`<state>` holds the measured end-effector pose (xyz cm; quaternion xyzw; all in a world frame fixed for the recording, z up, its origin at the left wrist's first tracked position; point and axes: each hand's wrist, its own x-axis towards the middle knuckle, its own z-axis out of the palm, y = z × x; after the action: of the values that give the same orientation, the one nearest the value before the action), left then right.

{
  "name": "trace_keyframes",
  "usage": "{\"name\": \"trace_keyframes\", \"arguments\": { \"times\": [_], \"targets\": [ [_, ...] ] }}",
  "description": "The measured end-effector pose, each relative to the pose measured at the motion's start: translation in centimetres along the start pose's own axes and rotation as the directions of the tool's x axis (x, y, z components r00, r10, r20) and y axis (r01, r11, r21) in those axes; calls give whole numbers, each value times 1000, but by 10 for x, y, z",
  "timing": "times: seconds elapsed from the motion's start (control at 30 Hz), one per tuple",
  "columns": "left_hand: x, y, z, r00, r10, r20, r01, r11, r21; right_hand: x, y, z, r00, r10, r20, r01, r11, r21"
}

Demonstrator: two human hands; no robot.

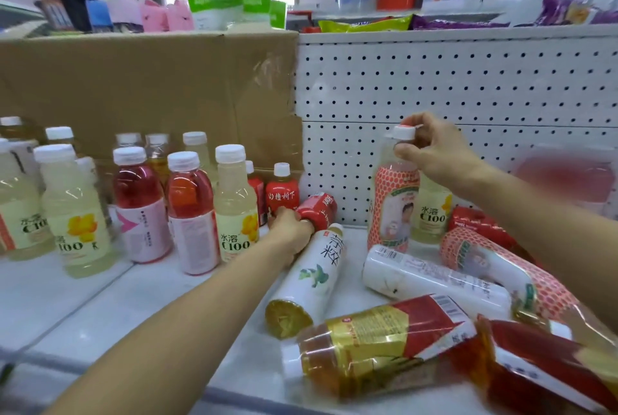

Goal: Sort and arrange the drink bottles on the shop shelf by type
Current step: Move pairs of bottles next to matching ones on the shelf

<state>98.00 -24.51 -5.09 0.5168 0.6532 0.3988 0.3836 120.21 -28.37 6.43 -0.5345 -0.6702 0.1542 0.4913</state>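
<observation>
While the left hand [289, 224] is curled round the neck end of a small red bottle [319, 209] lying on its side at the back of the shelf [100, 297], the right hand [434, 150] pinches the white cap of a tall dotted-label bottle [393, 207] standing upright at three o'clock of it. Both look full, so they are likely heavy for their size. The glossy sleeves are probably slick, and the plastic walls should give under a squeeze. A cap pinch suits steadying, but a lift would be safer lower, around the body. The red one is short enough for a whole-hand wrap.

A pale C100 bottle [431, 210] stands just behind the tall one. At five o'clock lies a heap of fallen bottles, with a white tea bottle [314, 274] against the left wrist and an amber tea bottle [378, 341] nearer the edge; these could roll. At nine o'clock, upright rows [140, 200] stand close together before a cardboard sheet [150, 86] and would be easy to topple.
</observation>
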Motion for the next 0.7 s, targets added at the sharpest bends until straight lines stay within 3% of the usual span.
{"name": "trace_keyframes", "arguments": {
  "times": [0.13,0.23,0.3,0.43,0.7],
  "targets": [
    [-15,23,-3,966,245,-76,-213,931,295,2,0,-1,1000,-17,24,18,998,-52],
    [-13,52,-13,881,472,-36,-389,765,514,1,1,2,999,-15,29,16,999,-43],
    [-8,71,-18,844,536,34,-452,674,584,1,-1,4,1000,-23,19,25,998,-61],
    [3,87,-15,846,508,165,-498,638,587,1,1,6,1000,-24,5,24,999,-30],
    [-18,70,-16,867,462,187,-477,657,584,-6,5,4,998,-12,59,16,998,-61]
  ]
}}
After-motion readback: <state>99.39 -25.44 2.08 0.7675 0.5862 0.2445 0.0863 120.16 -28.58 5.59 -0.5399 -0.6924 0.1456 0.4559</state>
